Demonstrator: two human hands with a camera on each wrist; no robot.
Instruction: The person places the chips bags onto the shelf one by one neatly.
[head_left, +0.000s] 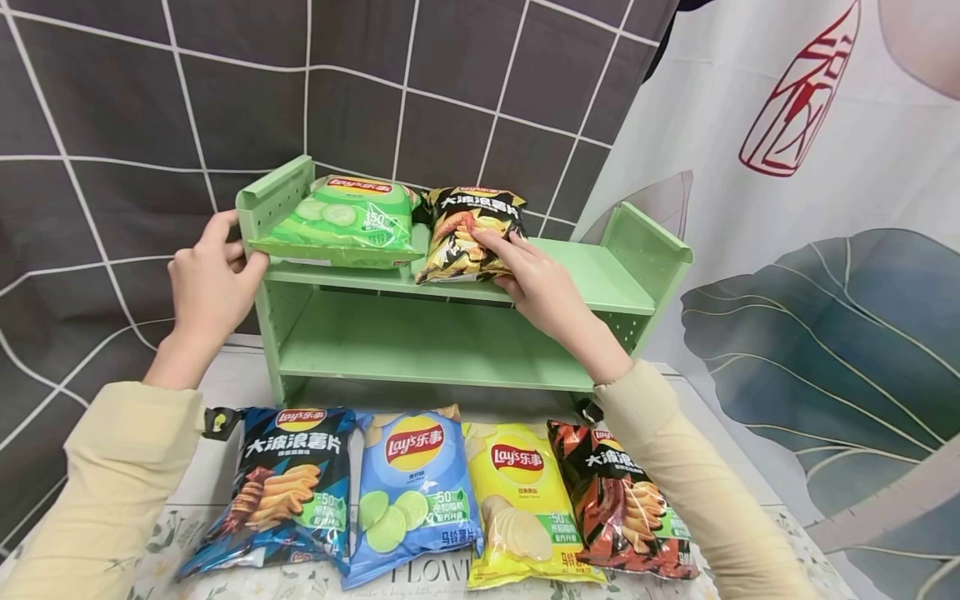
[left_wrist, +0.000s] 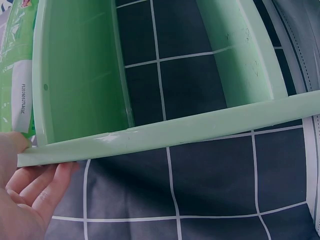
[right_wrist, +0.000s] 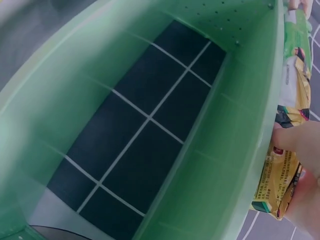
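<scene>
A green two-tier shelf [head_left: 420,333] stands at the middle of the head view. My left hand [head_left: 213,279] grips its left side panel, the thumb on one face and the fingers on the other, as the left wrist view shows. Beside that hand, a green cucumber chip bag [head_left: 348,221] lies on the top tier. Right of it is a black and gold chip bag [head_left: 472,237], tilted, its lower end over the shelf's front edge. My right hand [head_left: 543,279] holds this bag, fingers across its front and thumb at its lower edge. In the right wrist view, part of the hand is cut off.
In front of the shelf lie a dark blue chip bag [head_left: 288,492], a light blue lime chip bag [head_left: 416,496], a yellow chip bag [head_left: 525,504] and a black and red chip bag [head_left: 618,500]. A dark grid curtain [head_left: 360,108] hangs behind; the shelf's right panel [head_left: 648,250] stands upright.
</scene>
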